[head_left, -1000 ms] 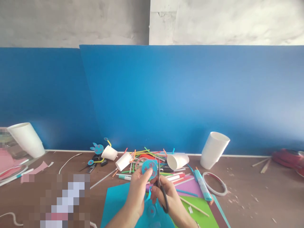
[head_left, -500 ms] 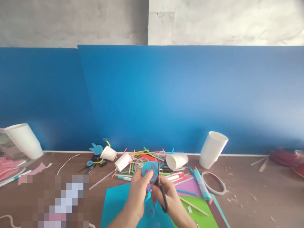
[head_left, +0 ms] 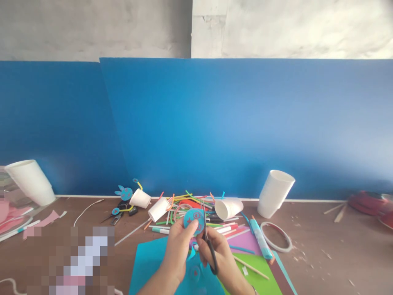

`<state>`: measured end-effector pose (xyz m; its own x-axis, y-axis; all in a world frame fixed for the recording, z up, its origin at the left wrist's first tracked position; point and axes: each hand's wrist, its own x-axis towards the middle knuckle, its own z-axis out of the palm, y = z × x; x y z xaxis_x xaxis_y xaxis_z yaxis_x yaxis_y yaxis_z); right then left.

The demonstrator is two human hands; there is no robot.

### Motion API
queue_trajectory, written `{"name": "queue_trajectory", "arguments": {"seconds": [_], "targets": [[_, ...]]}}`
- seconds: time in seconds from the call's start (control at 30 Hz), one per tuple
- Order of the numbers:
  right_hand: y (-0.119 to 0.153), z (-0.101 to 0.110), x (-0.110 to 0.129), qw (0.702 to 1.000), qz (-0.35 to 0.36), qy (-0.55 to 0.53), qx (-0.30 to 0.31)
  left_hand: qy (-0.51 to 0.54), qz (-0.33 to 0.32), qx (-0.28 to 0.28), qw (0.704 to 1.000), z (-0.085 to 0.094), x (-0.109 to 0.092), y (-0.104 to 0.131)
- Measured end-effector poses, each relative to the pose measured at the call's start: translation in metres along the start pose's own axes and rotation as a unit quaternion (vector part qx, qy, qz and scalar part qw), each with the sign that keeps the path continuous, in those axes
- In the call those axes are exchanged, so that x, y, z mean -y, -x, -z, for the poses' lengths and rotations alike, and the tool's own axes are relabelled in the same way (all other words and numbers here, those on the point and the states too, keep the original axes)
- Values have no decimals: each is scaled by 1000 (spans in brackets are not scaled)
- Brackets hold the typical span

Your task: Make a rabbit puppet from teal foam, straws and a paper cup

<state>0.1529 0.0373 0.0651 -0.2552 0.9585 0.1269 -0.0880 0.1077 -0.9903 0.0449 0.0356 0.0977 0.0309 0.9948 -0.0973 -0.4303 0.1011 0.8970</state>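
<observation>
Head view: the left hand (head_left: 176,246) pinches a blue paper disc (head_left: 190,217) above the blue sheet (head_left: 149,258); the right hand (head_left: 224,256) grips scissors (head_left: 210,246) beside its edge. Feeding the disc round into steady blades should give a smoother curve, though blade contact is hard to confirm at this size.

Blue disc (head_left: 193,221) with red markings, white cups (head_left: 229,208)

No readable lettering shows; the blue disc (head_left: 193,222) carries red marks (drawn, not legible text).
</observation>
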Motion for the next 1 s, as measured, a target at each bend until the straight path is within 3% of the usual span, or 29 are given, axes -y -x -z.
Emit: {"name": "queue_trajectory", "arguments": {"seconds": [0.27, 0.53, 1.0], "targets": [[0, 2, 5, 1000, -23, 8, 8, -18, -41, 2, 999, 7, -1, -6], [-3, 7, 4, 999, -33, 23, 19, -28, -41, 47, 998, 5, -17, -5], [-4, 10, 5, 998, -58, 24, 30, -80, -41, 83, 992, 18, -17, -16]]}}
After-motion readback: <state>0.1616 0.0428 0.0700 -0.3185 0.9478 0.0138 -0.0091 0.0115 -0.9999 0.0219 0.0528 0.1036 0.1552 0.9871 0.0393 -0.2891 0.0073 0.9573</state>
